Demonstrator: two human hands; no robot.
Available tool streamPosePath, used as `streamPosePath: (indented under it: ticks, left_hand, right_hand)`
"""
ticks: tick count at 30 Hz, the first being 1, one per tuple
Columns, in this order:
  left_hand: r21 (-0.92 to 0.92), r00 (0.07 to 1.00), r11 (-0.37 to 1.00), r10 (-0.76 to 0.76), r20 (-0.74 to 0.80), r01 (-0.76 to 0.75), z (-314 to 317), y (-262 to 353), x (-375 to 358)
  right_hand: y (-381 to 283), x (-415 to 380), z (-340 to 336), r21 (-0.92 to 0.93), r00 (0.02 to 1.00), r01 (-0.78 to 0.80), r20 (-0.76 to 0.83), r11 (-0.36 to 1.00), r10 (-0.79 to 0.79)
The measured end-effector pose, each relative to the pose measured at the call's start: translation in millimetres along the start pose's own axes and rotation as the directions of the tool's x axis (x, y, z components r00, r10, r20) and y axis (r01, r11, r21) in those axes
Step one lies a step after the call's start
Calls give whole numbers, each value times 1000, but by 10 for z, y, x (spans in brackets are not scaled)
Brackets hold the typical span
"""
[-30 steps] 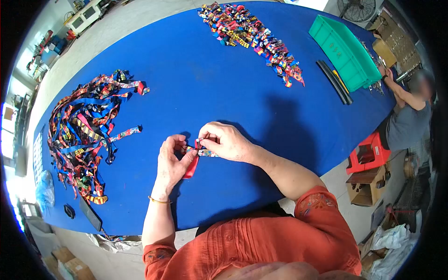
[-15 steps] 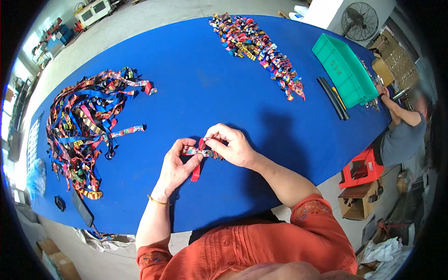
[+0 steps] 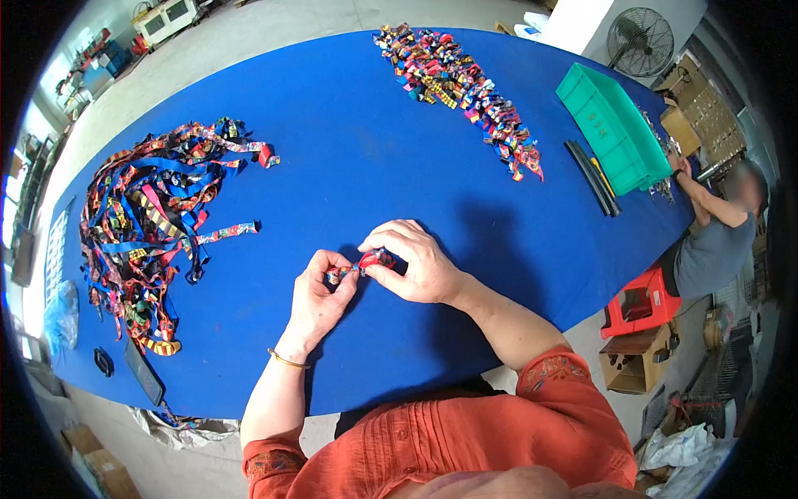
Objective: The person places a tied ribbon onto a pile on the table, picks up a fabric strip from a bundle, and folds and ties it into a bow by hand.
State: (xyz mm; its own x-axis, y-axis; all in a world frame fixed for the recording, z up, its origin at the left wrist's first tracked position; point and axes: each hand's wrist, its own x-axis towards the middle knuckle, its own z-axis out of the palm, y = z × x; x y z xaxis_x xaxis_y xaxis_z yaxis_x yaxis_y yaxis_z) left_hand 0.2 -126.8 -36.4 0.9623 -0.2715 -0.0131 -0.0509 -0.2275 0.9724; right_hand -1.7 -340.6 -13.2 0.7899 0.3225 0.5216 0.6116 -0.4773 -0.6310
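Note:
A small patterned ribbon piece with red in it [image 3: 376, 258] is held between both hands above the blue table. My left hand [image 3: 321, 291] pinches its left part between thumb and fingers. On the other side, my right hand [image 3: 416, 264] is closed on the red and patterned loop, thumb below and fingers curled above. At the left lies a tangled heap of long patterned, blue and red ribbons [image 3: 137, 220]. A long pile of short folded or tied ribbon pieces [image 3: 457, 75] lies at the far side.
A green crate [image 3: 611, 129] stands at the right, beside dark rods [image 3: 588, 179]. A phone [image 3: 145, 373] and a small black object [image 3: 103, 362] lie near the left edge. Another person [image 3: 715, 241] works past the crate, near a red stool [image 3: 638, 301].
The red strip that hung below the hands no longer hangs there. Red ribbon now shows at my right fingertips, and my right fingers have curled further over the piece.

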Motion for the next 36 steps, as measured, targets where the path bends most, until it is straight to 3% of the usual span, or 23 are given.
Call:
streamPosePath:
  ticks: [3, 10, 23, 27, 29, 31, 33, 36]
  left_hand:
    - [98, 997, 992, 79, -21, -77, 6, 34, -15]
    - [138, 997, 988, 75, -16, -72, 12, 105, -43]
    - [219, 986, 961, 168, 23, -169, 21, 34, -54]
    - [134, 982, 973, 190, -1, -188, 51, 97, -52]
    - [162, 986, 973, 164, 27, -166, 29, 7, -16]
    - [170, 988, 973, 150, 29, -153, 24, -52, 20]
    - [157, 991, 979, 129, 23, -131, 26, -64, 23]
    - [198, 991, 971, 127, 39, -132, 6, -58, 20]
  right_hand:
    - [56, -15, 30, -47, 999, 35, 28, 998, -34]
    - [0, 20, -2, -140, 988, 152, 15, 978, -151]
    - [48, 17, -16, -139, 986, 161, 70, 977, -153]
    - [95, 97, -150, -218, 991, 135, 57, 967, -125]
    - [186, 212, -367, -243, 998, 48, 49, 969, -37]
    - [345, 341, -628, -391, 997, 64, -23, 918, -79]
    - [522, 470, -906, -377, 992, -24, -124, 926, -24]
    - [1003, 634, -1339, -399, 989, -102, -142, 911, 49]
